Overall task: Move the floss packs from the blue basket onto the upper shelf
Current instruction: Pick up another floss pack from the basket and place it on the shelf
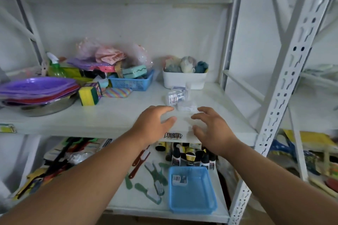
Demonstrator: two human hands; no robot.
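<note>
Two hands, left hand (153,124) and right hand (213,127), spread empty over upper shelf (113,115), each grip released. Several floss packs (178,97) on that shelf before white bin (183,80), possibly three. One floss pack (179,179) inside blue basket (193,202) below.

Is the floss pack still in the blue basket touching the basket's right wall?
Apart. The head view shows the floss pack near the left wall of the blue basket, with bare basket floor separating it from the right wall.

A white metal shelving rack (285,71) with perforated uprights stands against a plain white wall (128,29) in dim, even light, another cluttered rack (314,144) just beside it at right.
</note>
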